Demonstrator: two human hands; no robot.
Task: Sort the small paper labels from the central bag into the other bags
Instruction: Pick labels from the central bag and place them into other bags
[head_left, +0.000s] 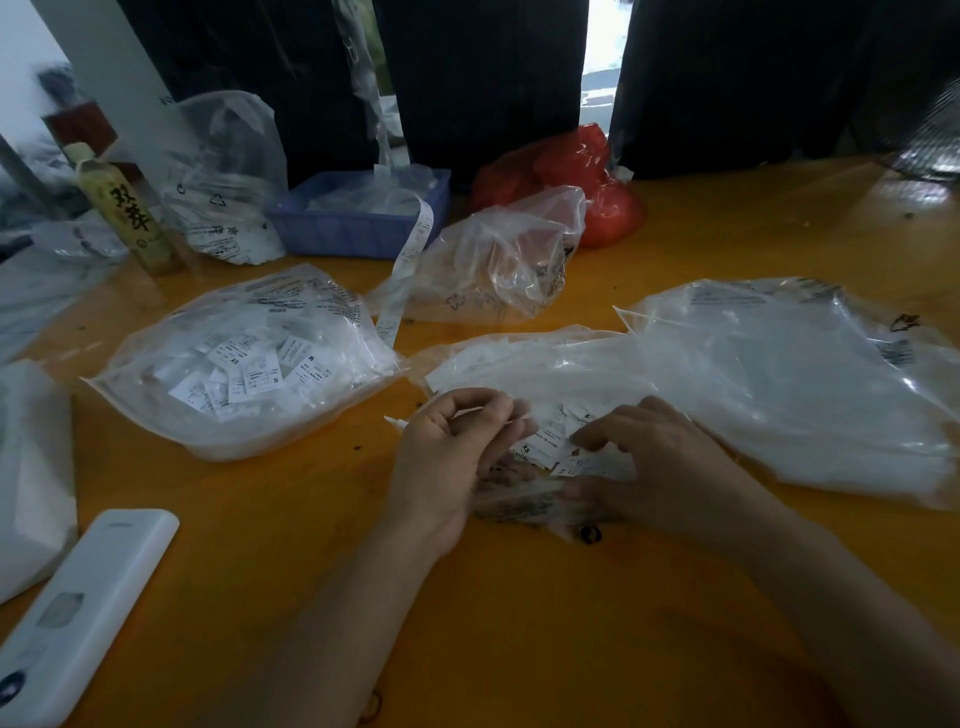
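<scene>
The central clear bag lies on the orange table with a pile of small white paper labels at its open mouth. My left hand is curled at the bag's left side and pinches a few thin white labels between thumb and fingers. My right hand rests on the label pile, fingertips touching the labels and thumb on the bag's lower edge. A clear bag of labels lies to the left. A large clear bag lies to the right. A crumpled clear bag stands behind.
A white remote control lies near the front left edge beside a white bag. At the back stand a blue basket with a label strip hanging out, a bottle, a red bag and a fan.
</scene>
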